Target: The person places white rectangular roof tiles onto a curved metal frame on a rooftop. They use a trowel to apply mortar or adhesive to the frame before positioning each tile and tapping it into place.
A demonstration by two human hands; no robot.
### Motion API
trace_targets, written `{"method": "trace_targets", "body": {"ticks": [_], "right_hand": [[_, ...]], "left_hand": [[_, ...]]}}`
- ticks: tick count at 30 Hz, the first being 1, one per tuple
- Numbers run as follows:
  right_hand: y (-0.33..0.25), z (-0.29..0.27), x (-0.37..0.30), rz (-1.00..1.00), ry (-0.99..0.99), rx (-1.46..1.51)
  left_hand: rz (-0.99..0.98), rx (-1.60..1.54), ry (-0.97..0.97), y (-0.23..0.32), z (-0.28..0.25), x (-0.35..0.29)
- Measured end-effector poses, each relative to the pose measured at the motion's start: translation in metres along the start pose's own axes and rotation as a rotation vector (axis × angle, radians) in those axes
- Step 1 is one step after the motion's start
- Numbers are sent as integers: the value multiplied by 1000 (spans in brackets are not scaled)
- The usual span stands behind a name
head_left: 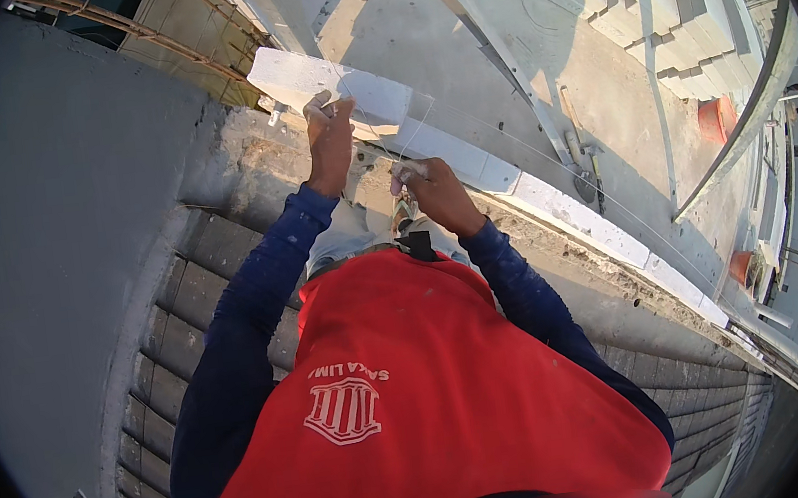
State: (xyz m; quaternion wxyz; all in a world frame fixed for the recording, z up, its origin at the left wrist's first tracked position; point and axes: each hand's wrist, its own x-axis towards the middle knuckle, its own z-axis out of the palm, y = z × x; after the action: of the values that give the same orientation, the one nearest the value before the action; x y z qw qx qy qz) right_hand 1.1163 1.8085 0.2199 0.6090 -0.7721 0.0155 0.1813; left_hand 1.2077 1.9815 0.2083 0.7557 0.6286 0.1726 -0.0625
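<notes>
Left hand, upper centre of the frame, is curling half closed just beside the block; whether it is gripping anything, I cannot tell. White and oblong, the block is lying upper centre, its long axis running from upper left toward lower right; stiff, probably bulky and chip-prone, it is calling for support along both long sides. Rightward, string is slanting down-left to the right hand, whose bunched fingertips are apparently pinching it; likely light and limp, it is needing a fingertip hold near its end.
</notes>
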Motion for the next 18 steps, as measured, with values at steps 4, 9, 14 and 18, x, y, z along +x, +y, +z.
{"method": "trace_targets", "body": {"ticks": [4, 9, 14, 18], "right_hand": [[3, 53, 3, -250, 130, -109], [-9, 49, 5, -162, -281, -288], [-37, 24, 10, -237, 185, -410], [-36, 25, 58, -449, 335, -856]], "left_hand": [[-511, -107, -407, -2, -27, -26], [-249, 212, -475, -2, -51, -35], [350, 611, -445, 11, -94, -24], [347, 586, -410, 21, -143, -11]]}}
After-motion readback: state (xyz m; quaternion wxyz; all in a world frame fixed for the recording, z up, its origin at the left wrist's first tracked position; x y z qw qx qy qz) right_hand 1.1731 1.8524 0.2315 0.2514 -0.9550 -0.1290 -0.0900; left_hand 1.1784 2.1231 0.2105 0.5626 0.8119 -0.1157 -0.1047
